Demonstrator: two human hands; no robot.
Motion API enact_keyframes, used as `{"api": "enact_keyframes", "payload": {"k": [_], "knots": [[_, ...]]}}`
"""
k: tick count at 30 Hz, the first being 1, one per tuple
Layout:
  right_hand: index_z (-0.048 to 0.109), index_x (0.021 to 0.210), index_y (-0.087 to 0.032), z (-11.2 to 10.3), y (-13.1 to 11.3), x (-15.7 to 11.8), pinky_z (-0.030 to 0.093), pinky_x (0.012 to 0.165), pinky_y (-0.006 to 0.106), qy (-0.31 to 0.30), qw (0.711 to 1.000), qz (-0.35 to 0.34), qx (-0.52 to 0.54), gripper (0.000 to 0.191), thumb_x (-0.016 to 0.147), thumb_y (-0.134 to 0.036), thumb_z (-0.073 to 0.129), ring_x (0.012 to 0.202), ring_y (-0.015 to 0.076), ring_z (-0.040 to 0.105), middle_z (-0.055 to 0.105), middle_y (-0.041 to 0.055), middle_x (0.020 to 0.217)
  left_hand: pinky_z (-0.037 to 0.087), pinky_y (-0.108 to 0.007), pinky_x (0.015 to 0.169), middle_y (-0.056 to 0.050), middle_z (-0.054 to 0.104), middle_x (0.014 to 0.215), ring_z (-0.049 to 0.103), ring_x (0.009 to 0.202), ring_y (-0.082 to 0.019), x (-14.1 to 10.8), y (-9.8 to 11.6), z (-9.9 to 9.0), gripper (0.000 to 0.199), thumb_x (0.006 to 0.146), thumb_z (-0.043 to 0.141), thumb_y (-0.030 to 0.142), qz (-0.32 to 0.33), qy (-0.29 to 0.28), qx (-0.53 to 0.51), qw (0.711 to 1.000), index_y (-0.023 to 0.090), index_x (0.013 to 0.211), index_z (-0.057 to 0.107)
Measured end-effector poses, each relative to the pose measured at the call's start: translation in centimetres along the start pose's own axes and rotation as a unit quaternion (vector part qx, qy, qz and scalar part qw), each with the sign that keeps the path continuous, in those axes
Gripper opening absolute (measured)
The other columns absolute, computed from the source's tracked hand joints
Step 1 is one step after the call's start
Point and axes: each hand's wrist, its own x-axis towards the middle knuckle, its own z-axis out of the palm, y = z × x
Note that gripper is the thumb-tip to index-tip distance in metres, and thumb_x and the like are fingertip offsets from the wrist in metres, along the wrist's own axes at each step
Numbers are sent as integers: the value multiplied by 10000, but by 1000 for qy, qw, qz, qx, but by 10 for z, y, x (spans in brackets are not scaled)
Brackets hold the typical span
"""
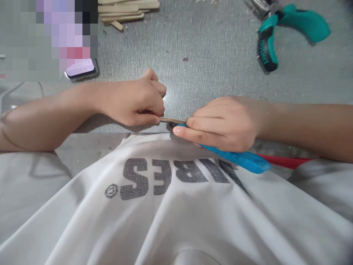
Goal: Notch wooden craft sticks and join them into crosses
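Observation:
A thin wooden stick [172, 120] lies level between my two hands at the table's front edge. Its left end is pinched between the thumb and fingers of my left hand [138, 99]. My right hand [226, 123] is wrapped round a blue-handled tool [248, 161], and the stick's right end runs in under its fingers. The tool's small dark tip [172, 125] shows just below the stick, past the right fingertips. Most of the tool's middle is hidden by the hand.
Several wooden sticks [124, 10] are piled at the back left. A phone [81, 69] lies beside a blurred-out area at left. Pliers with teal handles [268, 44] rest at the back right of the grey table [179, 44]. Something red shows under my right forearm.

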Motion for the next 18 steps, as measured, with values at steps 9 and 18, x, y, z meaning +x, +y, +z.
{"api": "enact_keyframes", "payload": {"k": [9,18], "knots": [[690,1672,-206,1,-1,-7,551,690,324,-27,999,16,22,364,1347,-284,548,834,193,716,779,16,1019,424,-569,1328,-3,567,640,640,894,-261,0,1,1,418,1084,699,375,-11,-1,16,1000,261,709,554],[762,1582,-213,1,0,-2,526,645,315,-1,1000,10,-7,306,1301,-210,640,766,167,669,715,-34,926,465,-601,1292,-4,557,607,583,835,-261,3,-1,-2,488,1040,794,496,1,8,-16,1000,281,672,556]]}}
